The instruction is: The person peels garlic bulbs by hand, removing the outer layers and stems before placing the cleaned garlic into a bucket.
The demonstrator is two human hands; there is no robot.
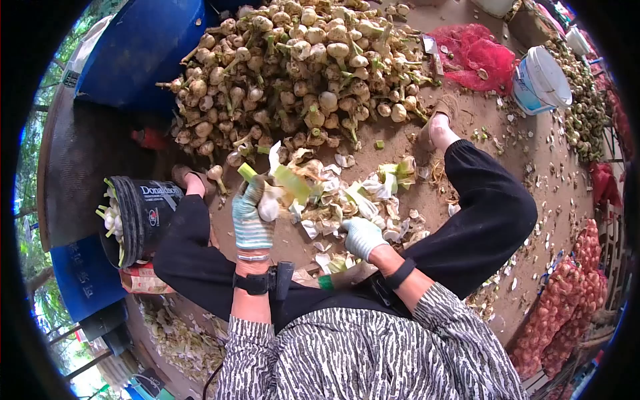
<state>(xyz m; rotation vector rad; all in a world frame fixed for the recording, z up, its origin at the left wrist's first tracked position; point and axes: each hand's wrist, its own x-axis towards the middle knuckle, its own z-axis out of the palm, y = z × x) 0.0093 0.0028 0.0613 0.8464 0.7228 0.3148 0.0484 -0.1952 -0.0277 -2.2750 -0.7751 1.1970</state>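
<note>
My left hand (252, 219), in a striped knit glove, is closed around a garlic bulb (269, 207), pale and smooth, with a cut green stalk end (247, 172) sticking up past the fingers. Beside it, a blurred strip of green-white leaf (292, 185) hangs over the peelings. My right hand (364, 238), gloved too, has its fingers curled low over the peelings (330, 200); whether it holds anything I cannot tell. Those papery skins and stalk pieces lie on the ground between my legs. Just beyond them rises a large heap of unpeeled garlic (293, 73).
A black bucket (155, 217) with trimmed garlic stands left of my leg, near blue barrels (143, 57). Red netting (473, 57), a flat blade (433, 53) and a white-and-blue bucket (541, 80) are at the far right. Filled red net bags (560, 307) lie nearer.
</note>
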